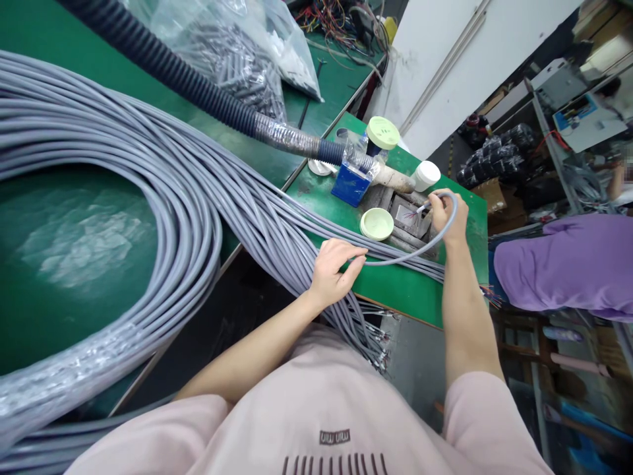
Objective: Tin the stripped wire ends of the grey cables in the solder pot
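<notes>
A grey cable point(413, 254) bends up in a loop, and my right hand point(449, 212) grips it near its end. Thin stripped wires at that end point over a small metal pot point(408, 218) with a grey surface. My left hand point(337, 269) pinches the same cable lower down, above a bundle of grey cables point(277, 231). Beside the pot sits an open pale green lid point(376, 224). A hose nozzle point(393, 178) lies just behind the pot.
A large coil of grey cable point(182, 218) covers the left table. Behind the pot stand a blue box point(352, 181), a white jar point(426, 175) and a green-lidded jar point(382, 133). Plastic bags point(237, 59) lie at the back. A person in purple point(568, 264) is at the right.
</notes>
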The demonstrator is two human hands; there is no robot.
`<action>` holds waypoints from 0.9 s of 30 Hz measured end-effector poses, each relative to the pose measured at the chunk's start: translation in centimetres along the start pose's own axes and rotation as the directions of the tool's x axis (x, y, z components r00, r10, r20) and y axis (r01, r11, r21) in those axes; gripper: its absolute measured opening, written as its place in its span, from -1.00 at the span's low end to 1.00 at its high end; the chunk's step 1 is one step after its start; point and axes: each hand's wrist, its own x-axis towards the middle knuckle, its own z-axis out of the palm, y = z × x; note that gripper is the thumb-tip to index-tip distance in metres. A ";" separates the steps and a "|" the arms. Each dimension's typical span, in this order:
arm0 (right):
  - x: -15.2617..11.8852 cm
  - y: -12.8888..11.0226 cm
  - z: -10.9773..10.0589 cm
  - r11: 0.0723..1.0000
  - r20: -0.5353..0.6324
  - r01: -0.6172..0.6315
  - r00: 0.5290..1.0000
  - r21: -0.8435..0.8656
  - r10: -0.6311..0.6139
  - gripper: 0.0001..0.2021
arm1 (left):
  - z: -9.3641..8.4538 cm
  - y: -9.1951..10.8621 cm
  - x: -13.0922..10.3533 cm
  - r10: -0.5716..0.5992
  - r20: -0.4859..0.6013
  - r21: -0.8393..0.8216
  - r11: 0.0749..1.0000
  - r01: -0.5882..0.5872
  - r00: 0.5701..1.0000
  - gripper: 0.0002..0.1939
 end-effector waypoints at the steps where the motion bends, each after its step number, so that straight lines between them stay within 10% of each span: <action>1: -0.7 -0.9 -1.1 0.999 -0.027 0.015 1.000 0.032 -0.014 -0.79 | 0.0 -0.1 0.0 -0.003 0.001 -0.002 1.000 0.003 1.000 -0.87; 9: -12.1 -9.1 -7.8 0.898 -0.169 0.179 0.978 0.402 -0.120 -0.85 | 0.2 1.6 -0.2 -0.097 0.176 -0.209 0.969 0.134 0.980 -0.81; 13: -17.6 -9.7 -6.5 0.817 -0.266 0.248 0.956 0.520 -0.122 -0.87 | 1.5 4.9 -1.0 -0.159 0.555 -0.427 0.788 0.444 0.817 -0.65; 17: -21.8 -9.7 -4.3 0.782 -0.314 0.218 0.949 0.583 -0.031 -0.86 | 2.9 6.5 -1.9 -0.300 0.674 -0.482 0.515 0.709 0.675 -0.49; 27: -26.1 -10.8 -2.2 0.660 -0.197 0.032 0.964 0.750 0.178 -0.80 | 2.6 6.7 -2.7 -0.398 0.567 -0.429 0.605 0.671 0.721 -0.60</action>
